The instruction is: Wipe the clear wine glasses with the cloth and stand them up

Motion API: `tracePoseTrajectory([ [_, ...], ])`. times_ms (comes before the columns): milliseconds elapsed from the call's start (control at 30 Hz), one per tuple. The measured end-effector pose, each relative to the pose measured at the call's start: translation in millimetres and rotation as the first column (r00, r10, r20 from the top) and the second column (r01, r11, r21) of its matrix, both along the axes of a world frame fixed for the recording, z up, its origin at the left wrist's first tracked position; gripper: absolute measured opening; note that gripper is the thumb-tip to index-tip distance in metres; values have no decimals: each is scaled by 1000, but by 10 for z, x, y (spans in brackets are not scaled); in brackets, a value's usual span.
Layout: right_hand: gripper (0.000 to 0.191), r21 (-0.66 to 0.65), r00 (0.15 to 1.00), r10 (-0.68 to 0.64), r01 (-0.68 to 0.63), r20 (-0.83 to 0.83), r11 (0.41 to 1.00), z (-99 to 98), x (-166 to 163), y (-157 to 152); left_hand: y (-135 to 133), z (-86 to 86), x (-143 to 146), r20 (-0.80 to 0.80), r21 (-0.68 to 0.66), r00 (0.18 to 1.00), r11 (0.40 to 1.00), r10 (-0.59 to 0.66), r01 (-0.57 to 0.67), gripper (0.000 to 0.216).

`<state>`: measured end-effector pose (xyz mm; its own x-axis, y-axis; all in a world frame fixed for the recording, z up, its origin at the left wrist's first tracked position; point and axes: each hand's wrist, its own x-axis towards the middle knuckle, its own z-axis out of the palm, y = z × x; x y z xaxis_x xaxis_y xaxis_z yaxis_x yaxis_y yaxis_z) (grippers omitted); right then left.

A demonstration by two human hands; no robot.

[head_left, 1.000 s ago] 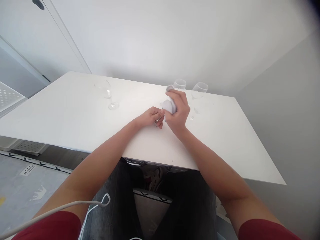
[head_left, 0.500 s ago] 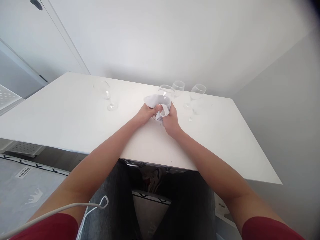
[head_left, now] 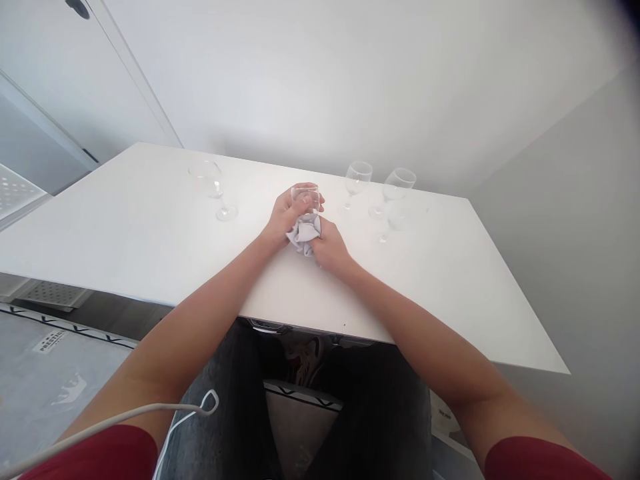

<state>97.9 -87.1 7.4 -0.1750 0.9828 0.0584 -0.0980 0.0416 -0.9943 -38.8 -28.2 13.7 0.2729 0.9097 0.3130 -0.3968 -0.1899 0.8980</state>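
Observation:
My left hand point(head_left: 284, 215) is wrapped round the bowl of a clear wine glass point(head_left: 313, 193), its thumb across the front. Below the bowl, a crumpled white cloth point(head_left: 304, 235) covers the lower part of the glass, so stem and foot are hidden. My right hand point(head_left: 331, 245) is closed on that cloth. Both hands are close together over the middle of the white table point(head_left: 310, 293).
One wine glass point(head_left: 214, 190) stands to the left on the table. To the right are a wine glass point(head_left: 358, 179) near the wall, another wine glass point(head_left: 399, 185), and a fainter, very transparent glass point(head_left: 395, 220). A pale cable point(head_left: 125, 417) hangs at lower left.
My left hand has moved up from the cloth-covered part onto the glass's bowl. The cloth, bunched in my right hand, has shifted lower and slightly left. The other glasses stay put.

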Motion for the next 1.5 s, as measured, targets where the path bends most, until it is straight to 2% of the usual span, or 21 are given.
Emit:
tracePoseTrajectory([
  [67, 34, 3, 1000, -12, 12, 18, 1000, 13, 1, -2, -10, 12, 8, -4, -13, 1000, 1000, 20, -20, 55],
  [167, 38, -119, 925, 337, -360, -173, 925, 66, 47, 3, -51, 61, 15, 10, -49, 999, 998, 43, -42, 53],
  [233, 38, -125, 893, 394, -426, -220, 896, 76, 57, 8, -70, 88, 23, 19, -68, 998, 996, 56, -55, 55],
  [300, 35, -78, 968, 221, -231, -120, 970, 43, 24, 12, -61, 92, 26, 14, -83, 997, 994, 76, -74, 56],
  [367, 34, -35, 999, 14, -16, -51, 999, -17, -32, 21, -23, 71, 14, 6, -103, 995, 990, 98, -97, 56],
  [467, 36, -113, 972, -165, 148, -165, 983, -96, -72, 53, 68, 20, -38, 61, -133, 981, 976, 184, -174, 53],
  [567, 37, -260, 881, -364, 292, -301, 921, -112, -34, 81, 151, -20, -103, 172, -124, 939, 952, 298, -279, 60],
  [633, 38, -328, 859, -365, 250, -360, 911, -78, -6, 73, 174, -33, -125, 229, -102, 914, 942, 336, -320, 67],
  [700, 42, -333, 877, -236, 94, -419, 938, -15, 2, 43, 162, -39, -124, 245, -71, 917, 949, 315, -307, 71],
  [800, 46, -313, 876, -63, -103, -478, 944, 89, -11, 3, 111, -47, -102, 204, 16, 965, 985, 162, -169, 71],
  [867, 38, -348, 865, -98, -92, -492, 933, 124, -17, -4, 90, -56, -95, 153, 76, 988, 996, 36, -48, 72],
  [967, 27, -407, 889, -257, 90, -379, 909, 106, -19, -19, 102, -72, -92, 91, 107, 994, 993, -55, 45, 70],
  [1033, 23, -298, 921, -326, 257, -215, 919, 78, -21, -52, 125, -77, -86, 97, 95, 993, 994, -61, 51, 67],
  [1100, 20, -30, 928, -367, 365, -71, 930, 66, -26, -93, 141, -73, -79, 129, 73, 991, 997, -34, 25, 63],
  [1167, 16, 217, 921, -388, 377, 9, 900, 74, -33, -119, 144, -62, -81, 150, 52, 989, 999, 0, -8, 59],
  [1233, 15, 258, 929, -369, 352, 21, 900, 88, -35, -113, 137, -51, -96, 150, 44, 989, 999, 1, -8, 60],
  [1267, 17, 182, 940, -341, 336, -9, 924, 93, -32, -98, 132, -46, -106, 143, 44, 990, 999, -14, 8, 62],
  [1333, 22, -110, 959, -233, 218, -158, 970, 96, -11, -54, 119, -39, -124, 121, 40, 991, 997, -63, 59, 67],
  [1400, 22, -360, 916, -116, -34, -385, 932, 93, 24, -7, 106, -37, -127, 96, 29, 989, 993, -117, 114, 70],
  [1467, 20, -420, 827, -30, -255, -562, 871, 94, 56, 26, 92, -45, -109, 71, 27, 985, 987, -158, 157, 72],
  [1500, 19, -405, 798, -19, -286, -603, 869, 96, 64, 36, 86, -54, -93, 46, 34, 984, 985, -172, 170, 73],
])
